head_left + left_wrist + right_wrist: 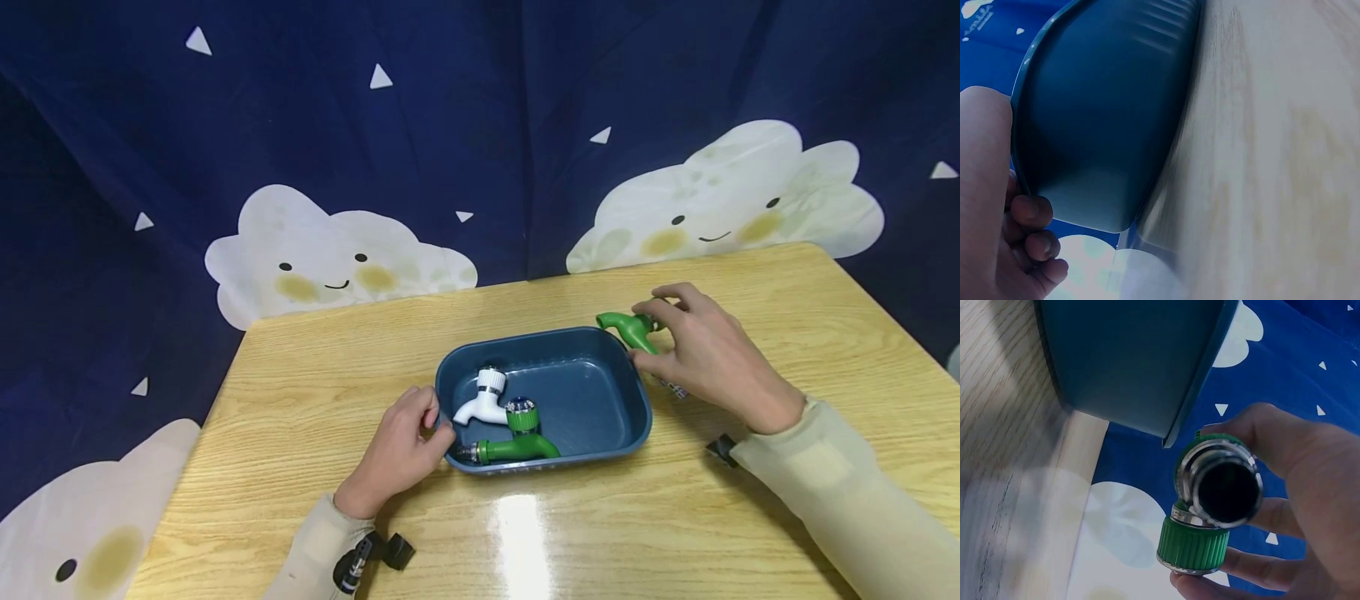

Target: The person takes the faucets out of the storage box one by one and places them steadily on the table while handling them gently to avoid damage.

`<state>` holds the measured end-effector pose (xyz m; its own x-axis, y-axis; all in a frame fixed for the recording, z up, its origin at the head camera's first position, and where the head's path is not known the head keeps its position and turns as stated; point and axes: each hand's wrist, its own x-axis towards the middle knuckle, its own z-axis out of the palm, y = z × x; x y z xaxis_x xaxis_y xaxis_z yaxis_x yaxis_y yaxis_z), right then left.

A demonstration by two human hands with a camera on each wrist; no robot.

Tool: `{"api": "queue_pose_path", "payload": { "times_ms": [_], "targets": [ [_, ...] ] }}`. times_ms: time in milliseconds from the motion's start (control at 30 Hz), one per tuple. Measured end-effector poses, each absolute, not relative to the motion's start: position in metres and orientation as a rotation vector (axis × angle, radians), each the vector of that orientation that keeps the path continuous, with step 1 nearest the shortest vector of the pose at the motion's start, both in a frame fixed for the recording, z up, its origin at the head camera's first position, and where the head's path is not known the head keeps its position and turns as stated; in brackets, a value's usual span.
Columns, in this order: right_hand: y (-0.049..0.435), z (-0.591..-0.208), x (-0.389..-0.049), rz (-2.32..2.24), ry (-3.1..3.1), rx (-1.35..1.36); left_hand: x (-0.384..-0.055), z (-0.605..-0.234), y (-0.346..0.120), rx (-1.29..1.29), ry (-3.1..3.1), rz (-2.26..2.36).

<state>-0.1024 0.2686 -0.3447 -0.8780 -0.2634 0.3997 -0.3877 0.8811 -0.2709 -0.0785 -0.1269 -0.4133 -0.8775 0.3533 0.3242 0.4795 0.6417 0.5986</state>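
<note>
A blue plastic basin (592, 404) sits on the table with a white faucet (483, 408) and a green faucet (517, 448) lying in its left half. With thumb and curled fingers, my left hand (405, 450) grips the basin's left rim; the left wrist view shows the basin's outer wall (1104, 119) beside the fingers. A second green faucet (632, 328) is held in my right hand (708, 358), at the basin's far right corner. Its round metal end (1229, 487) and ribbed green knob (1192, 544) show in the right wrist view, fingers around them.
The wooden table (322, 367) extends on all sides of the basin. Behind it hangs a dark blue cloth (525, 150) with white clouds and triangles. Black wrist straps (367, 558) show at the sleeves.
</note>
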Motion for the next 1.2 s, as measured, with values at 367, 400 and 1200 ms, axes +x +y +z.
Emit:
{"api": "queue_pose_path", "payload": {
  "times_ms": [367, 400, 1200],
  "targets": [
    [0.2702, -0.3473, -0.1049, 0.480, -2.703, 0.492, -0.0778, -0.4149, -0.1273, -0.674, -2.700, -1.079],
    [0.2703, -0.3474, -0.1051, 0.482, -2.705, 0.491, -0.0779, -0.4150, -0.1273, -0.674, -2.699, -1.078],
    [0.2742, -0.3519, -0.1092, 0.477, -2.776, 0.441, -0.0780, -0.4119, -0.1258, -0.672, -2.698, -1.036]
  ]
}}
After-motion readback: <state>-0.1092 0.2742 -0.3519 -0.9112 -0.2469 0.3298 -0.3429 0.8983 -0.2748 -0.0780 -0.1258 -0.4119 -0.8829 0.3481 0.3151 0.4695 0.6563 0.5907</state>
